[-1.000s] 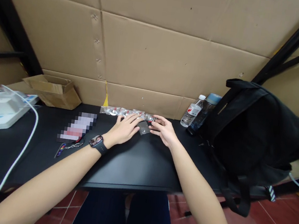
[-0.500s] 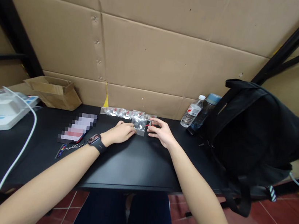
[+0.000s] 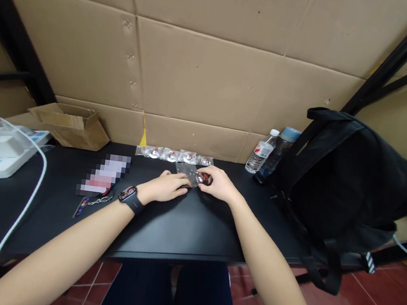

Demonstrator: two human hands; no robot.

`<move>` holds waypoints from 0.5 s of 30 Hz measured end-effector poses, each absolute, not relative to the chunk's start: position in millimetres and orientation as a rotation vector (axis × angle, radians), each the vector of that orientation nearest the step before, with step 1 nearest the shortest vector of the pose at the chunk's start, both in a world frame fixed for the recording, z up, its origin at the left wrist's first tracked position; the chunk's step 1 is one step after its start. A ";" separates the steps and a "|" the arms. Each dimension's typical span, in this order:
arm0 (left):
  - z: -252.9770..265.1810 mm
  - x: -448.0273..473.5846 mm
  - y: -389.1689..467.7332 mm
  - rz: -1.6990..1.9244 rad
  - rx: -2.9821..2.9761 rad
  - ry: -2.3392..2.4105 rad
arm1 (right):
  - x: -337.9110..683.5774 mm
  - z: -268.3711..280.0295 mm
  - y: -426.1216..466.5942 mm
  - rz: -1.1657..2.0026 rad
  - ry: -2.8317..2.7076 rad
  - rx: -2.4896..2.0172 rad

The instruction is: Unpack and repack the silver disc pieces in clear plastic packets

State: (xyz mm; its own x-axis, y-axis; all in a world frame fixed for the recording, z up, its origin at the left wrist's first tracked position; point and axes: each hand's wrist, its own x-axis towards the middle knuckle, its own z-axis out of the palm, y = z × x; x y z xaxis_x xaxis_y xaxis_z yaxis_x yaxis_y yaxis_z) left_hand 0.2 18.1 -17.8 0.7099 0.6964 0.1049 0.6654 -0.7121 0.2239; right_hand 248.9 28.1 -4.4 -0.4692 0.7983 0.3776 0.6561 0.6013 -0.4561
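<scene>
In the middle of the desk, my right hand (image 3: 218,183) pinches a small round shiny disc (image 3: 205,178), dark with red markings and a silvery edge. The disc is at the right side of a small clear plastic bag (image 3: 185,170); I cannot tell whether part of it is inside. My left hand (image 3: 167,186), below a black smartwatch (image 3: 128,194), has its fingertips closed on the bag's lower left part. Just behind both hands lies a row of several silvery round pieces in clear bags (image 3: 172,155).
A phone with a blurred screen (image 3: 105,174) and a keychain (image 3: 97,201) lie left. Farther left are a brown paper bag (image 3: 75,125), a white power strip (image 3: 3,161) and cables. Bottles (image 3: 263,150) and a black backpack (image 3: 341,185) stand right; cardboard (image 3: 206,73) lines the back.
My right hand has closed from a loose spread onto the disc and brought it against the bag. The bag has tilted and shifted slightly left, away from the row.
</scene>
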 end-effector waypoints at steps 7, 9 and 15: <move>-19.6 2.6 12.6 0.130 2.690 1.150 | 258.2 3.8 26.1 0.290 -2.430 -1.330; -19.9 3.8 11.9 0.107 2.674 1.153 | 259.3 6.9 24.0 0.282 -2.459 -1.379; -17.4 10.2 7.1 0.104 2.653 1.121 | 260.8 19.7 11.4 0.119 -2.491 -1.584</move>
State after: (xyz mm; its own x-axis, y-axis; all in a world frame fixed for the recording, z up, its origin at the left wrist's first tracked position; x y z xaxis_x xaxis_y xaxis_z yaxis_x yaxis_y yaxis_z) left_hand 10.2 7.1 -17.4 0.6997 0.7136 -0.0345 0.6950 -0.6688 0.2639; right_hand 260.8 11.4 19.7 -0.4127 0.9037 0.1137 0.8887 0.4269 -0.1672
